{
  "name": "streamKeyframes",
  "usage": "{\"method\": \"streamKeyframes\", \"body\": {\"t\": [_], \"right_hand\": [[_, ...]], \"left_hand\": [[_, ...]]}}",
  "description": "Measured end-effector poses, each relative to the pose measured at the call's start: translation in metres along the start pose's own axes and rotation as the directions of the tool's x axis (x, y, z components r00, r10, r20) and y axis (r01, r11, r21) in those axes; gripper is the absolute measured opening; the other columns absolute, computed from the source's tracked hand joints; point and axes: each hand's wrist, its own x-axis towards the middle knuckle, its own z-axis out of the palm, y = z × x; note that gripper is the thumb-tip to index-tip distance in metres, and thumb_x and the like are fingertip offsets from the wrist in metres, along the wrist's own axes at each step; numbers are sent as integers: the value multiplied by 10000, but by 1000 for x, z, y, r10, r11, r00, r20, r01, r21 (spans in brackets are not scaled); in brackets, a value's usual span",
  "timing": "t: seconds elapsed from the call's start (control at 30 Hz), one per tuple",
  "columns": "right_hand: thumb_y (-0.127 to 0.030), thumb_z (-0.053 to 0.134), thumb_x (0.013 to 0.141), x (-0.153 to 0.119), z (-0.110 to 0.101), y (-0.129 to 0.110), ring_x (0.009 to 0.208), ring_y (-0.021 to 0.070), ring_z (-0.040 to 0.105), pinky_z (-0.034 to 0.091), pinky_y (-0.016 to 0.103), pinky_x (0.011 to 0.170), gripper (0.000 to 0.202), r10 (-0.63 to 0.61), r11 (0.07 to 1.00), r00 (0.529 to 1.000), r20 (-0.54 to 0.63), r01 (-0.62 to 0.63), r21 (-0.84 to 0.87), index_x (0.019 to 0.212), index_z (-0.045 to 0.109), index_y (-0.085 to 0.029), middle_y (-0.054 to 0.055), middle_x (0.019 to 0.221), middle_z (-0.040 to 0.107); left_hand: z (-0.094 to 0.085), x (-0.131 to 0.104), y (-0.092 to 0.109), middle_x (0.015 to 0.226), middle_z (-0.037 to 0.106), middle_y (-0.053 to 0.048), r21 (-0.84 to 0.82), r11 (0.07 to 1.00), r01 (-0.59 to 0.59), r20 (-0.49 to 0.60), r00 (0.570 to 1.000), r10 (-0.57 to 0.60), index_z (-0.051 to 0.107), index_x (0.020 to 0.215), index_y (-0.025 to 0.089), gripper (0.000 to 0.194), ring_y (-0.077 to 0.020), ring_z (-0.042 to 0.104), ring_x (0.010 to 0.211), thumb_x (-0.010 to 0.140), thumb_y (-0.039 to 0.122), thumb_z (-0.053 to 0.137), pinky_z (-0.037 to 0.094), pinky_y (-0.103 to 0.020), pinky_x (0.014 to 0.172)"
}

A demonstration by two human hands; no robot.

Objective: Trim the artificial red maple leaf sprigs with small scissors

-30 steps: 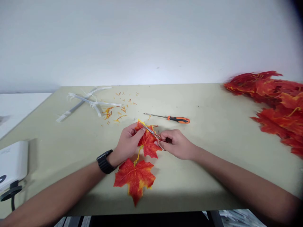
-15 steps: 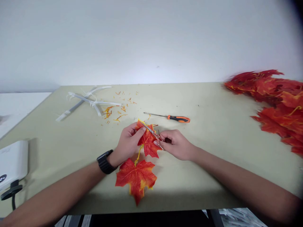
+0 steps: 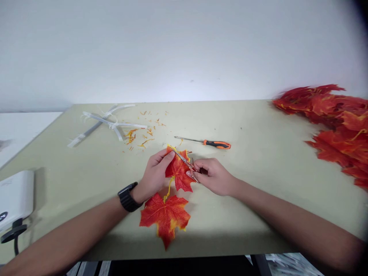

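Observation:
My left hand (image 3: 156,168), with a black watch (image 3: 128,196) at its wrist, pinches the left edge of a red-orange artificial maple leaf (image 3: 180,174). Small scissors (image 3: 188,163) are in my right hand (image 3: 214,175), thumb and fingers at the handles. Their blades lie across the leaf's upper part, tips at its yellow upper-left edge near my left thumb. A knotted yellow stem (image 3: 169,190) joins this leaf to a second maple leaf (image 3: 166,216), which hangs down toward the table's front edge.
Beyond my hands lies an orange-black screwdriver (image 3: 217,144). Yellow-orange scraps (image 3: 131,135) are scattered near clear plastic strips (image 3: 106,122) at the back left. A heap of red leaves (image 3: 339,126) fills the right side. A white device (image 3: 18,199) with a black cable stands at the left.
My left thumb has shifted slightly left along the leaf's edge, uncovering a little more of it. The scissors and my right hand are almost where they were.

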Motion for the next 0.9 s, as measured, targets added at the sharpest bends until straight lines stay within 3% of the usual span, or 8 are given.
{"method": "streamKeyframes", "body": {"t": [0.53,0.9], "right_hand": [[-407,616,958,-1,1,1,561,98,356,265,257,517,433,6,1000,1000,8,-6,-6,641,416,-189,-25,610,481],[-370,622,951,0,2,2,557,89,375,279,250,515,438,1,995,1000,4,-1,96,626,391,-187,-28,619,497]], "left_hand": [[2,0,1,690,616,18,30,1000,4,14,1000,-4,670,761,170,317,-99,498,608,840,470,739,419,-215,585],[0,3,0,698,611,16,55,998,4,-25,1000,-2,676,755,178,314,-109,496,621,814,478,749,422,-223,593]]}}
